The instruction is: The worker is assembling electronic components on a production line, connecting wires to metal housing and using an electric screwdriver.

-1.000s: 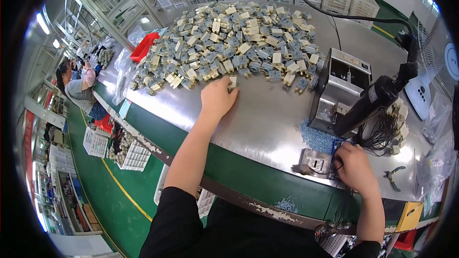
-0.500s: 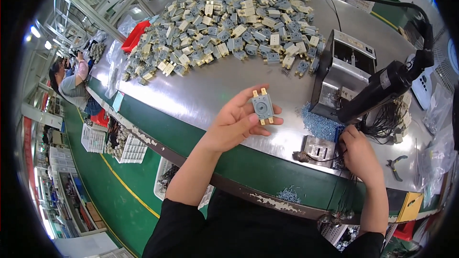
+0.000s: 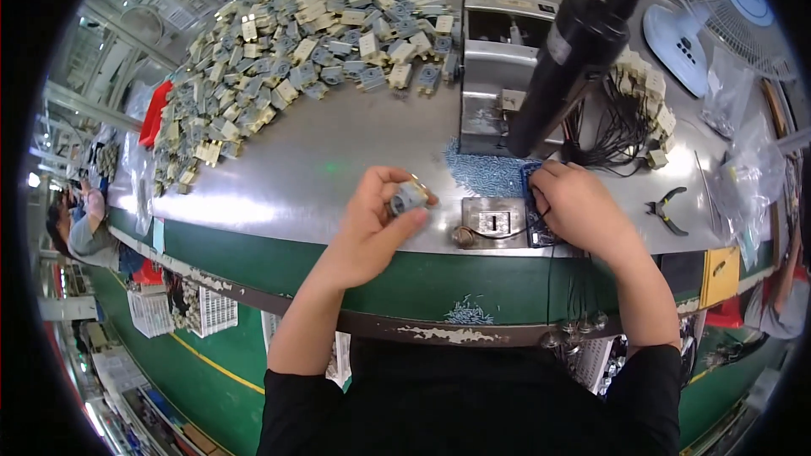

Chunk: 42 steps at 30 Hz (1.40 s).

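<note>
My left hand [image 3: 369,232] is closed around a small grey block with brass terminals [image 3: 407,198], tilted between thumb and fingers above the steel bench. My right hand [image 3: 581,205] reaches down with curled fingers at a narrow blue-and-black holder [image 3: 530,181]; what its fingertips grip is hidden. Left of it lies a steel fixture plate [image 3: 494,221] with a dark slot. A round metal end piece [image 3: 463,236] rests at the plate's left edge, and its black wire runs over to my right hand. Small blue screws [image 3: 481,176] lie spread behind the plate.
A large heap of similar blocks [image 3: 312,34] covers the far left, beside a red bin [image 3: 155,114]. A metal machine [image 3: 498,76] and thick black cylinder [image 3: 553,67] stand behind my right hand. Rightward are bundled wires [image 3: 612,131], pliers [image 3: 670,209] and a fan [image 3: 676,46].
The view has swung to the right. My left hand has turned the grey block from facing up to a steep tilt. My right hand stays at the blue-and-black holder.
</note>
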Available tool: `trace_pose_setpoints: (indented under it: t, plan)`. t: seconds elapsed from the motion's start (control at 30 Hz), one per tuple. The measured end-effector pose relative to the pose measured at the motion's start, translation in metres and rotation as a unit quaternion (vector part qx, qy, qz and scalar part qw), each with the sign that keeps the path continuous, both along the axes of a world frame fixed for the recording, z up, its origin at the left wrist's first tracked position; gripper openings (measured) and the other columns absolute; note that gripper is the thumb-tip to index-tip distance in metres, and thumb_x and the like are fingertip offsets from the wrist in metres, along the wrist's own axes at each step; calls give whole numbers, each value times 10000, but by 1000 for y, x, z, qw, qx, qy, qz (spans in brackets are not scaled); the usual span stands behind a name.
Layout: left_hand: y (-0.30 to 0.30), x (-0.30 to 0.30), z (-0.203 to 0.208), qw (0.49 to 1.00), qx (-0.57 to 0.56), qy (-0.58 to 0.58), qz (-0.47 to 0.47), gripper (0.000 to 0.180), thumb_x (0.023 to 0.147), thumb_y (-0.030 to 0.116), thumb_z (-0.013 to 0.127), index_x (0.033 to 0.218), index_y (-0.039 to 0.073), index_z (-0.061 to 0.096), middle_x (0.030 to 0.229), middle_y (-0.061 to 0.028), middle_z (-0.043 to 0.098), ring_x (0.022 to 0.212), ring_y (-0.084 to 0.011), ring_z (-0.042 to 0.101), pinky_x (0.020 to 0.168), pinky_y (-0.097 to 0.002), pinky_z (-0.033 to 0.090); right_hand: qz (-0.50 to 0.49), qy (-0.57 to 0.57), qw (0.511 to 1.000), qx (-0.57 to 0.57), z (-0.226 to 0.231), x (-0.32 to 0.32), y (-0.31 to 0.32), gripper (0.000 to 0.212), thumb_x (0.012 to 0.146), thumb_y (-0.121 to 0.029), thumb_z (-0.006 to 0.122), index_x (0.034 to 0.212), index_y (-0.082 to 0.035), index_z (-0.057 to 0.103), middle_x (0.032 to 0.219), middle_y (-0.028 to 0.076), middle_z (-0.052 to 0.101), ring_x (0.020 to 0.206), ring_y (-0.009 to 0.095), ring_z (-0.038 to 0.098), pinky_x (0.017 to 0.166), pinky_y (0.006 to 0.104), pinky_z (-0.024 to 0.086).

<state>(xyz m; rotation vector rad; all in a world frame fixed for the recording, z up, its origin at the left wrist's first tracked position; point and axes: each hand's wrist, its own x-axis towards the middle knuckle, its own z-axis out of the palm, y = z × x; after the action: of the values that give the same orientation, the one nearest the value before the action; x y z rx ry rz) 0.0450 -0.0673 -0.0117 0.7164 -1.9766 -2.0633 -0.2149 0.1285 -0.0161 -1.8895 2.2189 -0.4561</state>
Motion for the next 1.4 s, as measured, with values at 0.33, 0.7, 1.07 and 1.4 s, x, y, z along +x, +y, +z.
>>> trace_pose_setpoints:
  t: [0.33, 0.7, 1.07, 1.4]
  plan:
    - [43, -58, -17, 904, -400, 82, -127, 355, 792, 143, 871, 1117, 59, 757, 1082, -72, 715, 710, -189, 686, 629, -294, 549, 54, -95, 971, -214, 24, -4, 27, 158, 793, -27, 758, 917, -39, 661, 762, 106, 647, 669, 323, 658, 594, 403, 521]
    - [37, -46, -23, 873, -474, 108, -22, 296, 849, 90, 788, 1143, 113, 774, 1072, -69, 711, 722, -240, 707, 648, -317, 569, 80, -203, 959, -183, 32, -4, 26, 136, 679, 19, 686, 802, -30, 715, 798, 86, 714, 685, 228, 698, 625, 313, 553]
    - [-13, -44, -33, 866, -494, 74, -33, 217, 860, 117, 788, 1076, 132, 780, 1011, -50, 707, 777, -244, 706, 662, -356, 563, 149, -285, 934, -158, 33, -1, 19, 111, 641, 10, 635, 719, -15, 710, 795, 99, 716, 680, 244, 718, 612, 323, 584]
    - [-6, -54, -43, 837, -533, 87, -83, 159, 885, 74, 743, 1032, 114, 697, 1022, -53, 651, 810, -246, 687, 678, -365, 544, 159, -354, 913, -126, 36, -1, 18, 97, 674, -57, 684, 719, 28, 698, 797, 140, 712, 669, 253, 712, 622, 337, 585]
